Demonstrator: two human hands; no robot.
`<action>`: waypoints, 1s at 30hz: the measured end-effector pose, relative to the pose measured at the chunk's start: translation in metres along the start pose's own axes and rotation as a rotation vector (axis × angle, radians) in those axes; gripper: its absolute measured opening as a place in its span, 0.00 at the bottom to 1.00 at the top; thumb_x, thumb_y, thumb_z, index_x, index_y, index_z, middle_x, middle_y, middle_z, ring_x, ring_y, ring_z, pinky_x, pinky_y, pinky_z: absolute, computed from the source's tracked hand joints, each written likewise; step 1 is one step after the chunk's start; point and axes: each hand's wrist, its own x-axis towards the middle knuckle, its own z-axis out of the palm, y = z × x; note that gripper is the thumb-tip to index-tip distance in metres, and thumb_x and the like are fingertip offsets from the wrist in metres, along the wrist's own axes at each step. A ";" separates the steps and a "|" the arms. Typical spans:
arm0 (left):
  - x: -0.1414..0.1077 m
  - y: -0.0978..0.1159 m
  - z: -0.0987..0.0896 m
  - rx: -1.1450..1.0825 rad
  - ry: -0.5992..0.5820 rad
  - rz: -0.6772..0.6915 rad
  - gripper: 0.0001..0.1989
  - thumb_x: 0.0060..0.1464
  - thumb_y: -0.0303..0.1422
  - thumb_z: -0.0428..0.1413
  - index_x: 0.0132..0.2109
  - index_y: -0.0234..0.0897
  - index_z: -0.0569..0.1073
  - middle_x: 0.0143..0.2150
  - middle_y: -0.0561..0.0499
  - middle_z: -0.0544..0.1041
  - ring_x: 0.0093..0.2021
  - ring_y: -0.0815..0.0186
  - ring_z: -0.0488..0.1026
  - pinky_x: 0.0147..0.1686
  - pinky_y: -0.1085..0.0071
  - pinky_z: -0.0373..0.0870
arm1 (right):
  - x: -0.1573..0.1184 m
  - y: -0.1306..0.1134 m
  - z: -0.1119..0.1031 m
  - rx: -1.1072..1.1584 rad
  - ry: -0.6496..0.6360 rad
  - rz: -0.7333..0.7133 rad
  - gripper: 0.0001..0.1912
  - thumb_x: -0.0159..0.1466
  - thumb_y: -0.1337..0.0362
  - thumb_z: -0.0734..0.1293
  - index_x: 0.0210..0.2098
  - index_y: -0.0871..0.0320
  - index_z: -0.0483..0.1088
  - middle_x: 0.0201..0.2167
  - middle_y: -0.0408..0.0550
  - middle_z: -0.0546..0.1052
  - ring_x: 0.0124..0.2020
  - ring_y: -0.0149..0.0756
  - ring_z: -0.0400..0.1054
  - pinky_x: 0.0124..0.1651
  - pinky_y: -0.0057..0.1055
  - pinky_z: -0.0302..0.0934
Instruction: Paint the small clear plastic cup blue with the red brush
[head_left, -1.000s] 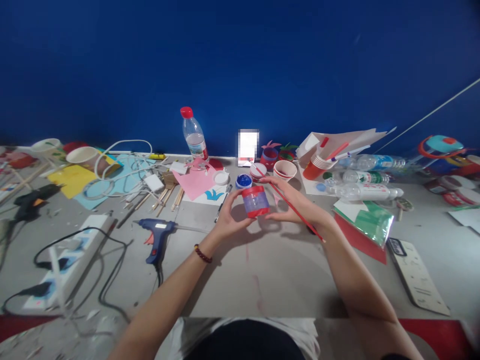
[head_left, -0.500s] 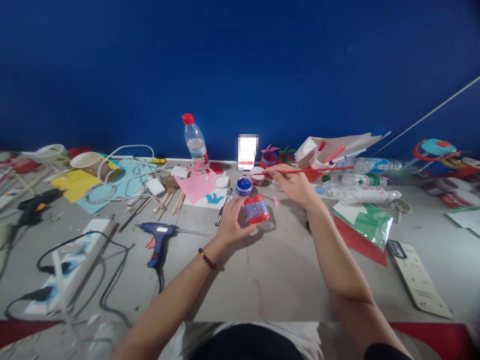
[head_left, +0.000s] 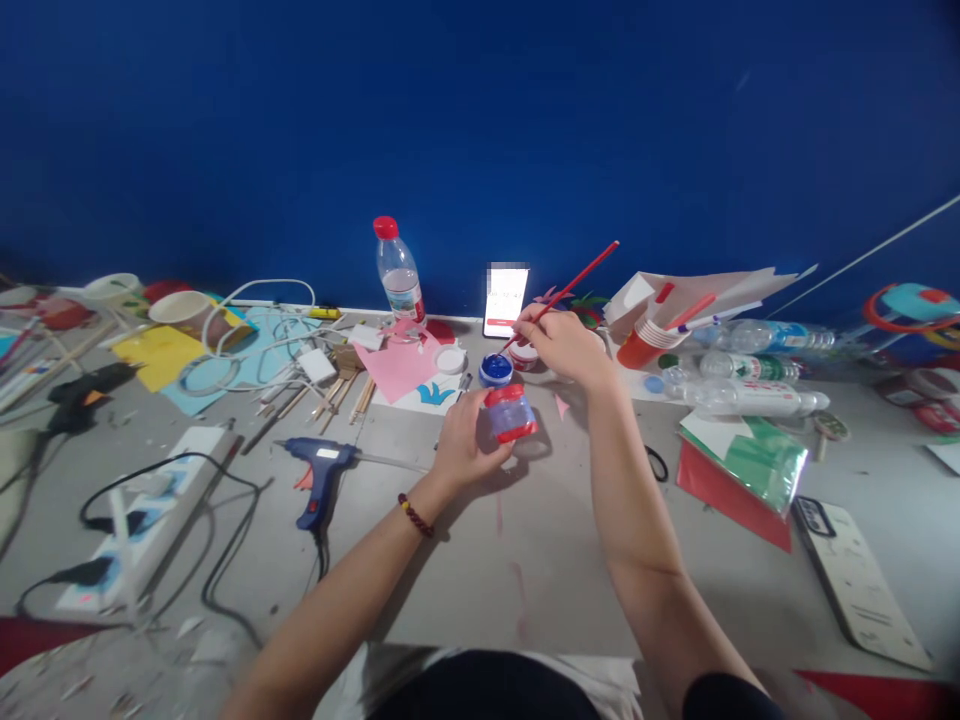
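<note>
cradling the red-and-purple piece point(head_left: 511, 412) over the table point(head_left: 559, 570), the left hand point(head_left: 466, 445) has thumb and fingers about its left side; it looks light and thin-walled, probably easy to dent and slick if wet, so the red end bands point(head_left: 517, 435) seem the safest hold. beyond sits the blue paint pot point(head_left: 496, 372), the right hand point(head_left: 566, 345) pinching a slim red brush point(head_left: 581, 274), tip at its mouth.

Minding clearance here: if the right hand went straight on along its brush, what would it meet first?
Likely the blue pot: the brush in the right hand slants down to its mouth. Depth is unclear, so the tip may be inside or just above.
</note>
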 end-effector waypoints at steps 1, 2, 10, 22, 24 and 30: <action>0.001 -0.001 0.000 -0.002 -0.003 -0.003 0.29 0.47 0.37 0.61 0.57 0.39 0.64 0.50 0.43 0.72 0.51 0.52 0.72 0.49 0.53 0.70 | 0.002 -0.001 0.001 -0.011 -0.001 0.009 0.14 0.70 0.58 0.59 0.32 0.54 0.71 0.34 0.48 0.79 0.38 0.41 0.72 0.44 0.36 0.62; 0.002 -0.002 0.001 -0.004 -0.003 -0.004 0.29 0.47 0.37 0.61 0.57 0.39 0.64 0.50 0.44 0.72 0.51 0.52 0.72 0.49 0.53 0.70 | 0.003 -0.002 0.003 -0.019 0.000 0.015 0.14 0.70 0.58 0.59 0.32 0.54 0.71 0.33 0.48 0.79 0.38 0.41 0.72 0.43 0.36 0.61; 0.006 -0.005 0.003 -0.011 0.005 0.010 0.29 0.48 0.35 0.62 0.57 0.43 0.64 0.51 0.44 0.73 0.51 0.49 0.72 0.48 0.49 0.72 | 0.008 0.000 0.010 -0.039 -0.018 0.038 0.15 0.70 0.58 0.58 0.30 0.54 0.70 0.31 0.48 0.79 0.36 0.41 0.72 0.41 0.35 0.59; 0.004 -0.003 0.002 -0.014 0.015 0.012 0.30 0.47 0.33 0.61 0.57 0.42 0.64 0.51 0.44 0.72 0.51 0.49 0.72 0.49 0.49 0.72 | 0.006 -0.004 0.014 -0.166 -0.074 0.092 0.15 0.70 0.60 0.57 0.39 0.55 0.74 0.40 0.53 0.80 0.50 0.51 0.69 0.47 0.39 0.60; 0.005 -0.001 0.001 -0.020 0.008 0.005 0.29 0.47 0.33 0.61 0.57 0.42 0.64 0.52 0.44 0.72 0.52 0.49 0.72 0.49 0.49 0.72 | 0.004 -0.004 0.012 -0.171 -0.061 0.106 0.14 0.70 0.60 0.57 0.38 0.54 0.74 0.38 0.52 0.80 0.48 0.49 0.70 0.46 0.38 0.59; 0.003 0.001 0.002 -0.010 -0.020 -0.033 0.29 0.48 0.35 0.61 0.57 0.44 0.64 0.53 0.44 0.72 0.54 0.50 0.71 0.53 0.48 0.70 | 0.000 0.001 0.014 -0.080 -0.022 0.062 0.16 0.71 0.60 0.56 0.35 0.56 0.73 0.34 0.49 0.80 0.42 0.42 0.72 0.45 0.33 0.59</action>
